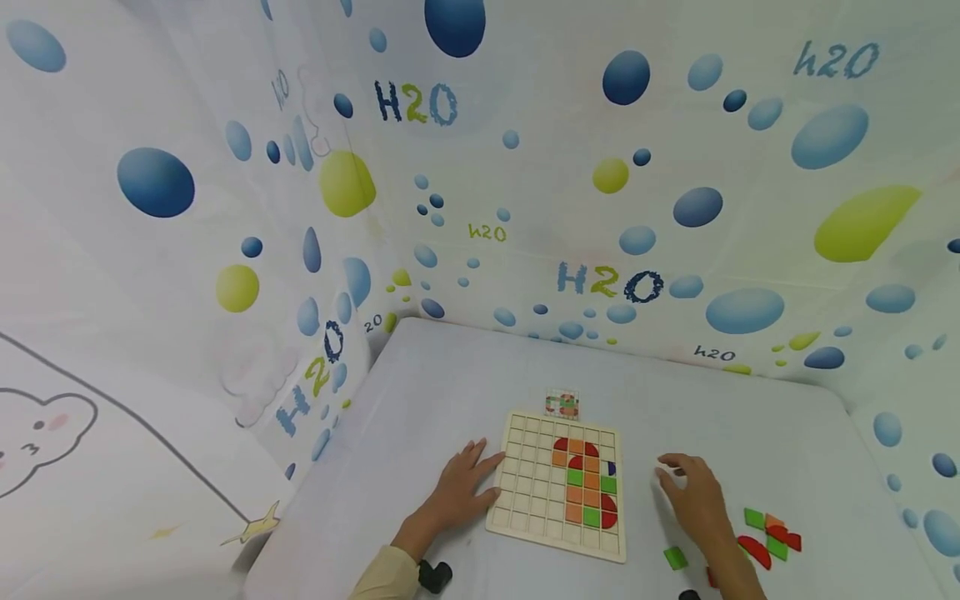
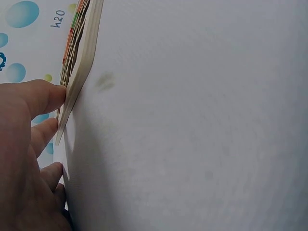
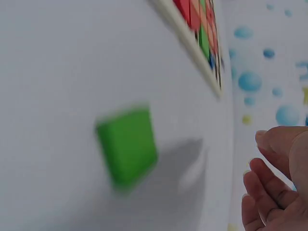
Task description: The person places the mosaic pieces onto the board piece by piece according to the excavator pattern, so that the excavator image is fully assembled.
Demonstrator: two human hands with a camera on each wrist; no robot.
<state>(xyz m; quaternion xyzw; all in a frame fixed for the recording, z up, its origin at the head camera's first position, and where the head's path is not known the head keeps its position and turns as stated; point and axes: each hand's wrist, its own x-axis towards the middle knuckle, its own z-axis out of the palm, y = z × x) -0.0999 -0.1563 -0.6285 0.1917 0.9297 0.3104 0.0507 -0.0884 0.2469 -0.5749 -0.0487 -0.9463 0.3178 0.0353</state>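
Observation:
A pale wooden grid board (image 1: 525, 500) lies on the table, its right part filled with red, orange, green and blue pieces. My left hand (image 1: 459, 487) rests at the board's left edge with fingers spread; in the left wrist view the thumb and a finger of this hand (image 2: 29, 139) touch the board's rim (image 2: 84, 62). My right hand (image 1: 693, 500) hovers right of the board, fingers loosely bent, nothing between them. In the right wrist view a green piece (image 3: 127, 147) lies on the table, apart from the right hand (image 3: 279, 183).
Several loose red, green and orange pieces (image 1: 754, 552) lie at the right, and a single green one (image 1: 676, 557) is nearer the board. Behind the board lies a small pattern card (image 1: 562, 404). A dark object (image 1: 435, 576) is beside the left sleeve. Printed curtains surround the table.

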